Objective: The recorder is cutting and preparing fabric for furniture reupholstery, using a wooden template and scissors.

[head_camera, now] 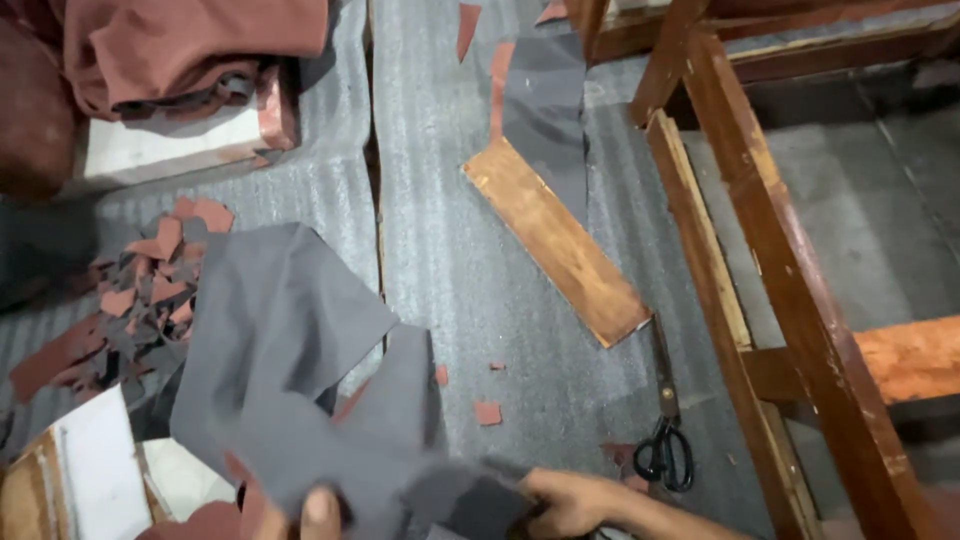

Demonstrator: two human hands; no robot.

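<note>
both hands — left hand [318, 510], right hand [570, 500] — grasp the grey fabric piece [300, 380], scissors [665, 445] nearby.

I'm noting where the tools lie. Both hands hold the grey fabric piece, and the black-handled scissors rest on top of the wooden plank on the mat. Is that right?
Not quite. The head view shows the scissors lying on the ribbed grey mat just past the near end of the wooden plank, not on top of it. The rest stands: the left hand and right hand hold the grey fabric piece.

Matt grey cloth [290, 370], glossy varnished wood plank [556, 240], black-handled metal scissors [665, 420], ribbed grey mat [450, 300].
</note>
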